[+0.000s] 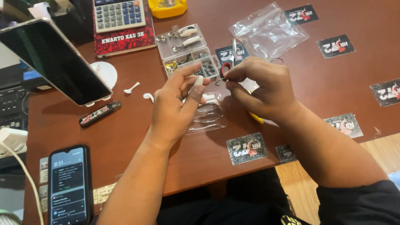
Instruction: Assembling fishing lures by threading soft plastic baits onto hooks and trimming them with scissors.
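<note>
A white soft-plastic lure point(197, 81) is being pinched by the left hand point(175, 106) — a dark fishing hook point(221, 81) by the right hand point(260, 85). Both are being held above the brown table point(125, 137), near a clear tackle box point(187, 49).

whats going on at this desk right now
A person sits at a brown table. The left hand pinches a small white soft lure, and the right hand holds a fishing hook beside it. A clear compartment box of tackle lies just beyond the hands.
</note>
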